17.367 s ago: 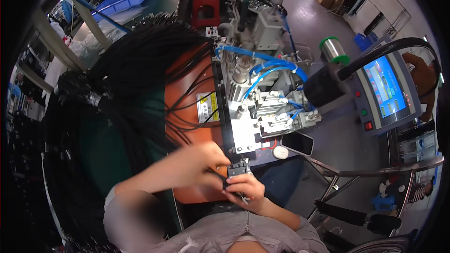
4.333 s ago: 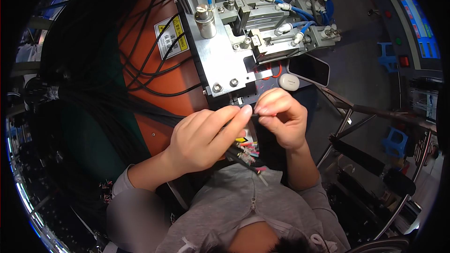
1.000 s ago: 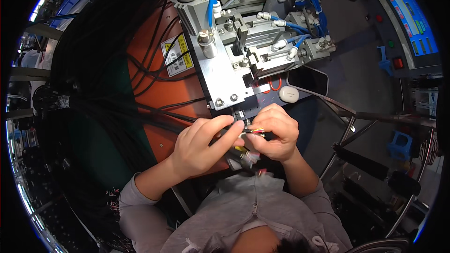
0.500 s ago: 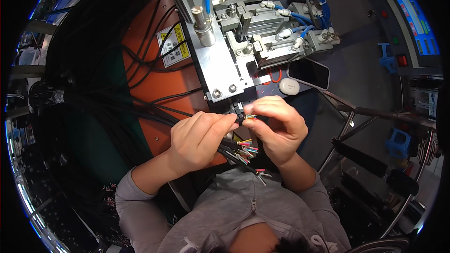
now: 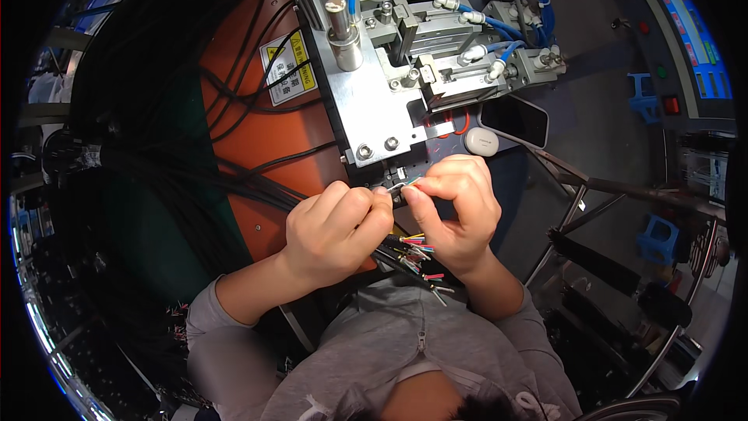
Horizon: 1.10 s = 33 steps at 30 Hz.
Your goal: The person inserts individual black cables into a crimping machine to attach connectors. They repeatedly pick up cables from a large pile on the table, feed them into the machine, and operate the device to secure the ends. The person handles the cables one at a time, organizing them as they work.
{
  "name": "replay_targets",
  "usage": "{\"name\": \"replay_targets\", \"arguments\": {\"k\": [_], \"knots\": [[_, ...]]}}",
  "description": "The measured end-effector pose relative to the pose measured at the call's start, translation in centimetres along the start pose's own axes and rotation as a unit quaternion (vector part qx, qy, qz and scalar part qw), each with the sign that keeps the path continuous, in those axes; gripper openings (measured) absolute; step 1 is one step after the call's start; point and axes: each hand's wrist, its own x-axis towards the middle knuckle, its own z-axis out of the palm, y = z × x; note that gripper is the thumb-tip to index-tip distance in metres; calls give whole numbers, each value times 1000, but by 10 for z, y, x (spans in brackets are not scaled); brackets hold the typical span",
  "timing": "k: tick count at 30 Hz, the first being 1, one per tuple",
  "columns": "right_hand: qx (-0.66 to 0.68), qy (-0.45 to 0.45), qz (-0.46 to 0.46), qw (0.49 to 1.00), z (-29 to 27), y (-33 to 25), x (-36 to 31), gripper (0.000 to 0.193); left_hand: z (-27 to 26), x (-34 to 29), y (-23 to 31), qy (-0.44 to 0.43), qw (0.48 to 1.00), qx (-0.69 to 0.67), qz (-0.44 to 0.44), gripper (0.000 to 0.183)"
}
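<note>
My left hand point(image 5: 339, 226) is closed with its thumb and fingertips around the end of a cable, most of which the fingers hide. From that end, thin coloured wires point(image 5: 396, 187) cross the gap to my right hand point(image 5: 460, 210), which pinches their tips between thumb and forefinger. Both hands sit just in front of a small black fixture point(image 5: 400, 175) below the machine's metal plate. Under them lies a bundle of black cables point(image 5: 393, 255) whose stripped ends fan out in red, white, yellow and other coloured wires.
A machine with a metal plate point(image 5: 366, 101) and blue air hoses point(image 5: 534, 0) stands ahead. Left is an orange-brown panel point(image 5: 257, 136) crossed by black cables. A phone point(image 5: 514, 121) and a white round case point(image 5: 481, 142) lie right, with a lit screen point(image 5: 693, 39) beyond.
My hands have moved slightly apart, and the wires between them now show stretched out. The right fingertips have shifted a little up, and the view has shifted slightly.
</note>
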Motion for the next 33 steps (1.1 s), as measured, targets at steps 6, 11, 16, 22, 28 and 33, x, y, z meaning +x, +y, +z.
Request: {"name": "replay_targets", "arguments": {"k": [6, 11, 16, 22, 28, 33], "knots": [[273, -143, 287, 907, -19, 14, -7, 9, 2, -2, -1, 8, 999, 22, 25, 32], [210, -119, 257, 936, -15, 25, -12, 8, 7, -4, 2, -32, 999, 29, 21, 34], [3, -92, 116, 989, 1, 28, -8, 5, 8, -3, 7, -110, 991, 72, -12, 33], [-27, -97, 76, 992, 4, 30, -13, 8, 10, -2, 11, -134, 985, 109, -23, 35], [88, -54, 206, 973, 13, 37, -20, 5, 12, -2, 9, -110, 990, 86, -37, 30], [260, -73, 386, 882, 13, 44, -29, 6, 16, -2, -2, -63, 996, 53, -19, 22]]}}
